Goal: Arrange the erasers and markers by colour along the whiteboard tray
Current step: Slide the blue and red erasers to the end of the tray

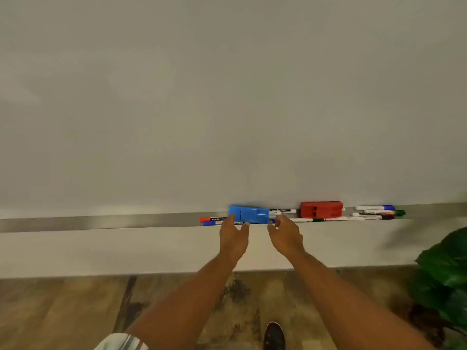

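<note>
A blue eraser (pixel 249 214) sits on the metal whiteboard tray (pixel 101 221), lying over some markers. My left hand (pixel 233 236) touches its lower left edge with spread fingers. My right hand (pixel 285 234) reaches its right end, fingertips pinched at a marker tip there; whether it grips is unclear. A red-capped marker (pixel 212 219) and a blue-capped marker (pixel 214 223) stick out to the left of the eraser. A red eraser (pixel 321 209) stands further right. Past it lies a cluster of markers (pixel 376 212) with blue, green and dark caps.
The whiteboard (pixel 227 97) fills the upper view. A leafy green plant (pixel 447 274) stands at the lower right. Below is a wooden floor (pixel 63 311) with my shoe (pixel 274 334). The tray runs bare to the left.
</note>
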The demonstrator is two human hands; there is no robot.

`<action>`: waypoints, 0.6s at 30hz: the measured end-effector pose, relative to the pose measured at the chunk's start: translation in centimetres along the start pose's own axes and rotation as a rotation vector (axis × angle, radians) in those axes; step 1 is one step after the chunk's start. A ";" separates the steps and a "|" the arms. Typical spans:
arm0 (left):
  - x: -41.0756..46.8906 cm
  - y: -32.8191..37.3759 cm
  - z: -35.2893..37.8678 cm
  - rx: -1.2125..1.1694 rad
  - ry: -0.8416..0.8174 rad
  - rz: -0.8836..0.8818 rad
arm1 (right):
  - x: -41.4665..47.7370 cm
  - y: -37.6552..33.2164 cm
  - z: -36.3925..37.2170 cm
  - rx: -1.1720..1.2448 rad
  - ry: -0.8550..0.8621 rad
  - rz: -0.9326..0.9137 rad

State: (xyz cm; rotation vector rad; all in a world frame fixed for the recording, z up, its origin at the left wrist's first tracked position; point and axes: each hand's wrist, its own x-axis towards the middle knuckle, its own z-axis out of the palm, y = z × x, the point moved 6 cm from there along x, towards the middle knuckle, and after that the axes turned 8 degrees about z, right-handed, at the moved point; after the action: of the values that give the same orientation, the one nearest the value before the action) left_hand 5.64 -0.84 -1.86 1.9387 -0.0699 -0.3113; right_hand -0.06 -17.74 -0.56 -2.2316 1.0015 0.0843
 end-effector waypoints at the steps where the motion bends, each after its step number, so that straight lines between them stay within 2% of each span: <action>1: 0.6 0.1 0.3 0.006 0.020 -0.008 | 1.0 -0.1 0.0 0.016 -0.012 0.004; 4: 2.5 0.1 0.9 0.034 0.087 -0.035 | 3.4 -0.4 0.1 0.045 -0.073 0.041; 9: 4.6 0.2 2.3 0.043 0.208 -0.088 | 6.8 -0.6 0.8 0.071 -0.162 -0.001; 18: 5.0 0.3 4.9 0.176 0.263 -0.097 | 8.5 -0.2 1.9 0.130 -0.187 -0.043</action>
State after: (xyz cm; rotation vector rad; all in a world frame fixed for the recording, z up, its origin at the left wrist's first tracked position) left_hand 9.25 -6.30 -4.19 2.1456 0.1749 -0.1149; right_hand 6.43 -21.91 -4.65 -2.0824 0.8341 0.1996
